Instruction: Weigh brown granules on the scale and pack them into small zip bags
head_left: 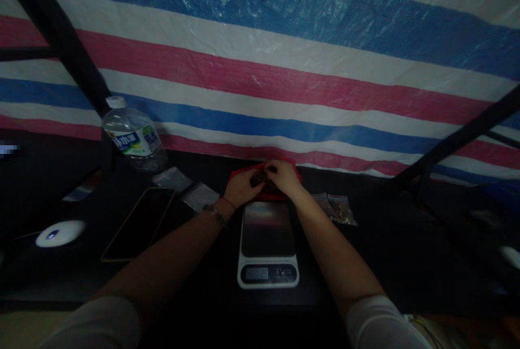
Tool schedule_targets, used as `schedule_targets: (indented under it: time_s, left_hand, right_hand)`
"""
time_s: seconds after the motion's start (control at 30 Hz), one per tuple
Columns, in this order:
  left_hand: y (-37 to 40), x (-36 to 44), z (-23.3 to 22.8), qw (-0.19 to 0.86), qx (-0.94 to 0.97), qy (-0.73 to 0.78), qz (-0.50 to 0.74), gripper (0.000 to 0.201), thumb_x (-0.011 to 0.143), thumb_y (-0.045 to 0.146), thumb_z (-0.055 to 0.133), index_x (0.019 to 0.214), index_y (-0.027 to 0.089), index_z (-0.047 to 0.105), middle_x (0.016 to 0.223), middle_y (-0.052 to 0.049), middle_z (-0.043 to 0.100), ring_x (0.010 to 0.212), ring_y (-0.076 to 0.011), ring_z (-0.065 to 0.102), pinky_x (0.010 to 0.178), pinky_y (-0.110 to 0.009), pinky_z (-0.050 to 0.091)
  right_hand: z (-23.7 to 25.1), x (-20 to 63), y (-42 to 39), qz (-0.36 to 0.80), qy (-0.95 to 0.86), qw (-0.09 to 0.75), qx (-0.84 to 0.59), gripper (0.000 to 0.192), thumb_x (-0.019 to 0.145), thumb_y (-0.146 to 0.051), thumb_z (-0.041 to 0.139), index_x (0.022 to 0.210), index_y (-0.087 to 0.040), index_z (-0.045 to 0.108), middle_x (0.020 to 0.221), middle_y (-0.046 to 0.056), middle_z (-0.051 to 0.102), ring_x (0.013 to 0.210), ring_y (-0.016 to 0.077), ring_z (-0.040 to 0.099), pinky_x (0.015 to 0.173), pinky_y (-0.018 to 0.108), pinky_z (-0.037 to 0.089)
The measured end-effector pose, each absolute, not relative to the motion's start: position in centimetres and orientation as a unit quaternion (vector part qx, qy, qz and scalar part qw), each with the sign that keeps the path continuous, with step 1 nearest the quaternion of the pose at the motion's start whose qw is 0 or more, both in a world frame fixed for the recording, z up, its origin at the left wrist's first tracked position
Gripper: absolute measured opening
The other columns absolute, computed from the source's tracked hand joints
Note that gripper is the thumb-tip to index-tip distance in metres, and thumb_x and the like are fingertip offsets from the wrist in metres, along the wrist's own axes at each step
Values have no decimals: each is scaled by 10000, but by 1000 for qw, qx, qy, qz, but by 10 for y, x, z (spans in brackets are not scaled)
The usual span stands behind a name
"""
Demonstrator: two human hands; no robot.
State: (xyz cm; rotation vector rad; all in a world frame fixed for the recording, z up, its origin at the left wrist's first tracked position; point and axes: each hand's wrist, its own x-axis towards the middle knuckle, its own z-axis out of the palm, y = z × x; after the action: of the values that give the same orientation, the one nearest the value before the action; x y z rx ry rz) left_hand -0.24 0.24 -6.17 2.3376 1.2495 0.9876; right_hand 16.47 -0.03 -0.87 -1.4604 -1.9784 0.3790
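My left hand (240, 187) and my right hand (284, 177) meet over a red container (296, 167) at the back of the dark table. Both hands are curled around a dark clump (259, 178) of small pieces held between them. Just in front of the hands sits a kitchen scale (268, 245) with a bare shiny platform and a small display. The container's contents are mostly hidden by my hands.
A water bottle (133, 136) lies tilted at the back left. Small clear bags (173, 178) and a phone (140, 223) lie left of the scale. Filled little bags (340, 209) lie to the right. A white round device (60, 232) glows at far left. A striped tarp (284, 67) hangs behind.
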Motion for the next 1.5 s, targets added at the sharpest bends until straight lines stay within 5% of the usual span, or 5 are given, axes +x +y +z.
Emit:
schedule_targets:
  time_s: [0.53,0.77,0.97,1.3,1.5]
  left_hand:
    - [4,0,-64,226,784,401,415,436,799,330,638,1214,214,572,1137,-46,680,1032,-201,645,928,-328,512]
    - [4,-3,-57,169,768,436,438,378,787,262,633,1151,180,572,1106,-74,665,1038,-217,625,957,-368,491]
    - [4,-2,-56,122,765,439,456,313,791,245,608,1089,156,577,1059,-87,655,1017,-226,607,951,-384,476]
    - [5,-1,-61,169,781,426,424,349,801,265,604,1136,173,570,1084,-77,670,1008,-215,634,939,-375,499]
    - [5,0,-63,184,801,417,389,428,774,257,623,1188,183,543,1098,-77,669,1028,-228,639,930,-365,505]
  right_hand:
    - [-4,162,-7,238,-762,355,-486,290,905,-174,427,1062,-219,666,1044,21,699,978,148,638,893,294,492]
    - [12,164,-15,101,-784,147,-594,253,880,-149,474,993,-150,700,1018,119,706,994,223,635,907,306,448]
    - [-21,161,-11,138,-813,58,-562,519,787,-271,665,1283,-165,559,1289,158,568,1086,250,597,934,320,442]
    - [-16,166,-1,126,-807,67,-573,266,782,-63,553,954,-160,731,1001,103,725,946,216,659,851,271,468]
    - [-4,166,-4,111,-779,213,-579,233,788,-105,592,963,-191,719,986,50,725,933,187,650,858,273,468]
